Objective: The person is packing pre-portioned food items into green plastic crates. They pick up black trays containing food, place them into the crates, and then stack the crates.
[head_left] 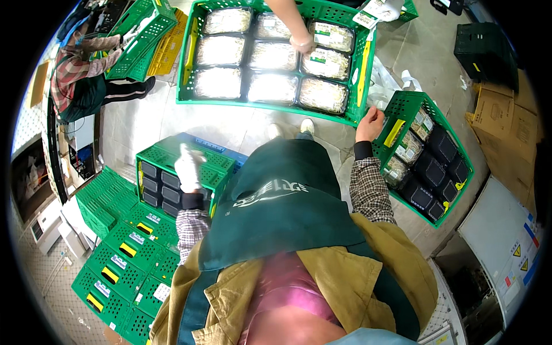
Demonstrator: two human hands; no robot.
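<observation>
My left hand (pixel 187 167), in a white glove, hovers at the top of a green crate (pixel 218 167) of black trays at lower left, fingers somewhat apart and blurred. My right hand (pixel 370 123), bare, has curled fingers beside the corner of the large upper crate (pixel 270 103) and a crate of black trays (pixel 428 167) on the right; whether it holds anything is unclear. The upper crate holds several clear-lidded packs (pixel 218 52) of pale food. Another person's hand (pixel 302 43) reaches into it from the top, at a right-hand pack.
A co-worker (pixel 80 80) at upper left handles green crates (pixel 132 46) beside a yellow crate (pixel 167 52). Stacked green crates (pixel 121 259) stand at lower left, cardboard boxes (pixel 500 126) and a dark bin (pixel 483 54) at right. A tiled floor (pixel 132 123) runs between them.
</observation>
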